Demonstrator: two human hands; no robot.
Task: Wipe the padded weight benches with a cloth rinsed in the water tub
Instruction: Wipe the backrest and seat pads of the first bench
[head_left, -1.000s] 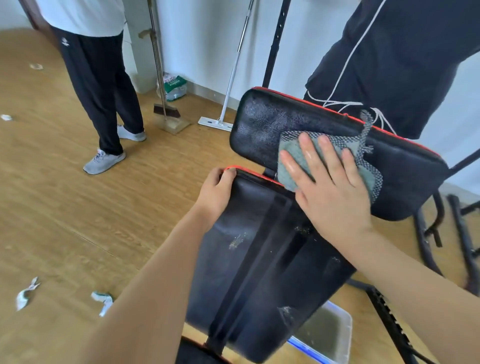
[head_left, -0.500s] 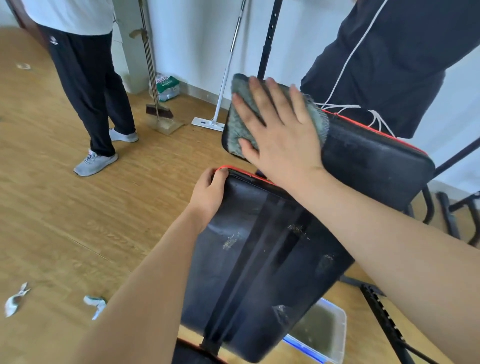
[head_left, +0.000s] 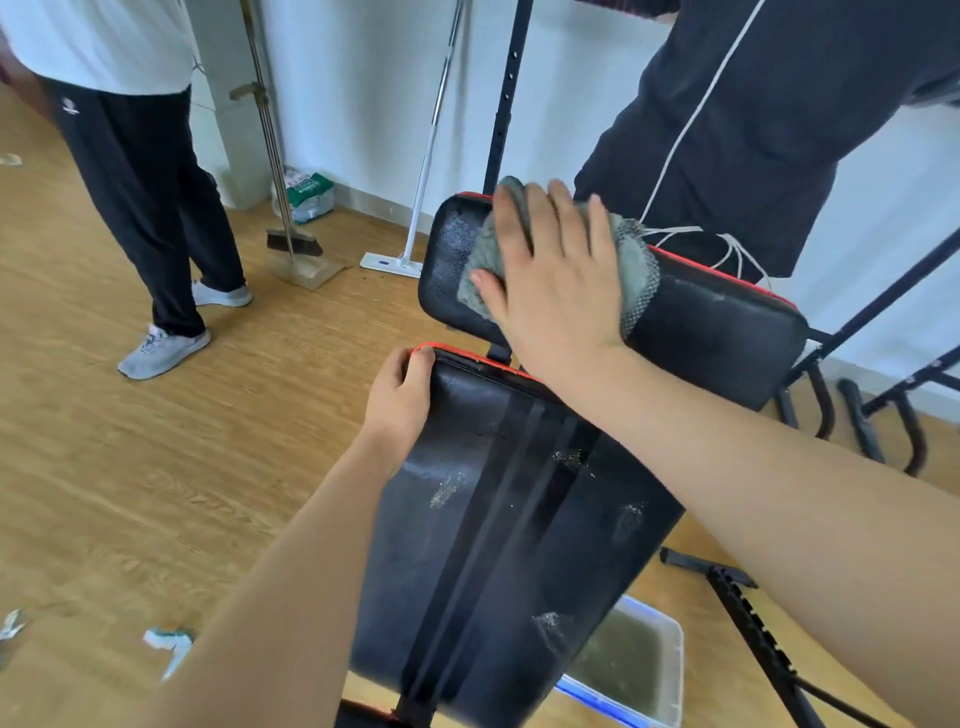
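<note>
A black padded bench with red piping fills the middle of the view. Its upper pad (head_left: 711, 322) is tilted up at the far end; the lower pad (head_left: 498, 540) shows its dark underside with dusty smears. My right hand (head_left: 556, 275) lies flat on a grey-green cloth (head_left: 636, 270), pressing it against the left half of the upper pad. My left hand (head_left: 400, 400) grips the top left corner of the lower pad. A clear water tub (head_left: 639, 670) with murky water sits on the floor under the bench, partly hidden by it.
A person in dark trousers and grey shoes (head_left: 161, 348) stands at the left. Another person in a dark top (head_left: 753, 130) stands right behind the bench. A broom with dustpan (head_left: 306, 260) and a flat mop (head_left: 395, 262) lean at the wall. Paper scraps (head_left: 166, 642) lie on the wooden floor.
My right hand swept the cloth from the middle of the upper pad to its left end, then slid back a little to the right. My left hand kept its grip.
</note>
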